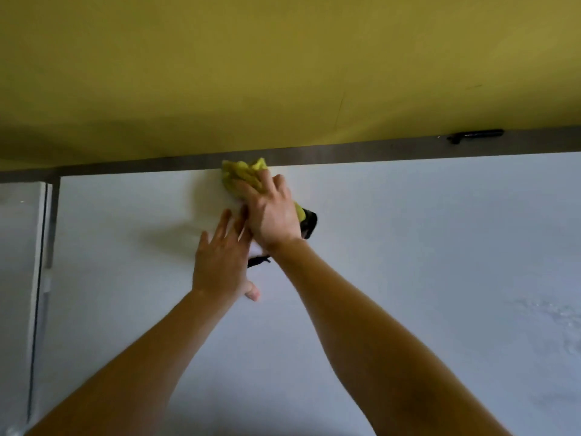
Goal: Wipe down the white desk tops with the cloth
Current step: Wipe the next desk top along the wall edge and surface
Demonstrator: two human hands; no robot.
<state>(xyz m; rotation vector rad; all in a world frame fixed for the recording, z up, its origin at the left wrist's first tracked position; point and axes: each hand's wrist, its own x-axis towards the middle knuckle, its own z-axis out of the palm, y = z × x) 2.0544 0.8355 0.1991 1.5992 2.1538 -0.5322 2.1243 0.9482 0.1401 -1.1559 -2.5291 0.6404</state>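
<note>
My right hand presses a crumpled yellow cloth onto the white desk top, right at its far edge under the yellow partition. Its fingers lie spread over the cloth, and a bit of cloth shows behind the wrist. My left hand is just left of and below it, fingers straight, thumb sticking out to the lower right. A white object with black parts lies between and under both hands, mostly hidden. I cannot tell whether my left hand holds it.
A yellow partition stands behind the desk on a grey rail. A black clip-like item lies on the rail at the right. A second white desk adjoins on the left across a narrow gap. Wet streaks show at the right.
</note>
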